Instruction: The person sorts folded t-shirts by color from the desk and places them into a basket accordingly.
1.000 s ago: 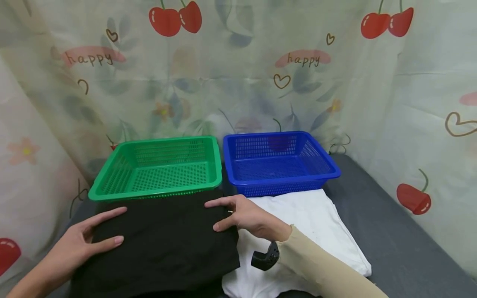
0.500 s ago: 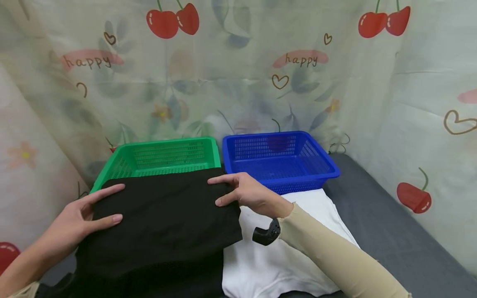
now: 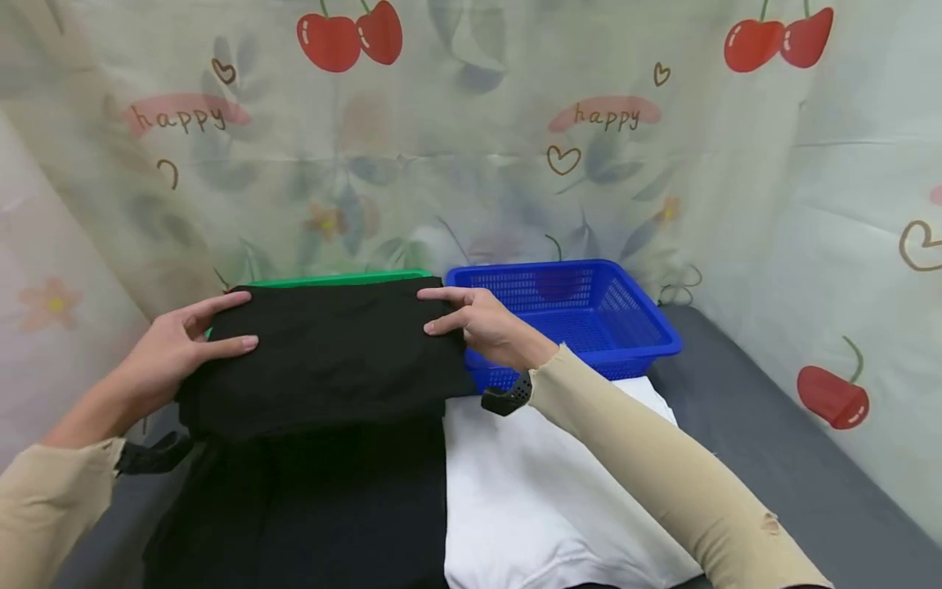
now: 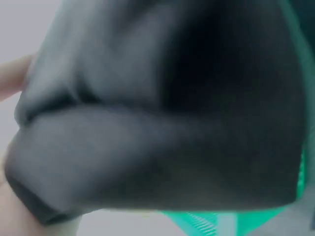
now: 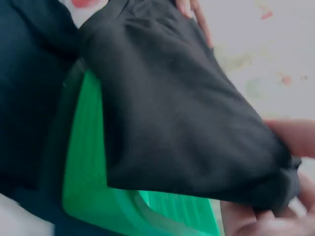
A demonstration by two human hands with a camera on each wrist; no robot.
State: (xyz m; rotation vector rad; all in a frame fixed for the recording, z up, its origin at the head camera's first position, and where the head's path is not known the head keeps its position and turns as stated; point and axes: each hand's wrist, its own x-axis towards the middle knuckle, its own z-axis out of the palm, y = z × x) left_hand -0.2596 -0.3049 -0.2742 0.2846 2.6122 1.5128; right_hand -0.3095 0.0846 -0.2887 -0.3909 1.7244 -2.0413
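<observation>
A folded black garment (image 3: pixel 331 360) is held up by both hands above the green basket (image 3: pixel 338 279), covering most of it in the head view. My left hand (image 3: pixel 172 352) pinches its left side, thumb on the near face. The right hand (image 3: pixel 489 327) grips the opposite upper corner, with fingers curled behind the cloth (image 5: pixel 192 113) in the right wrist view. Beneath the garment, the green basket's wall (image 5: pixel 88 147) shows at its end. From the left wrist, the blurred black fabric (image 4: pixel 147 157) fills most of the picture.
More black cloth (image 3: pixel 316 515) lies on the grey surface in front. Beside it is a folded white garment (image 3: pixel 545 499), partly under the right forearm. The blue basket (image 3: pixel 574 357) stands at back right, against a printed curtain (image 3: pixel 471 196).
Both hands have lifted the folded black garment and carried it forward, from in front of the green basket to over it. The black cloth lying below has come into view.
</observation>
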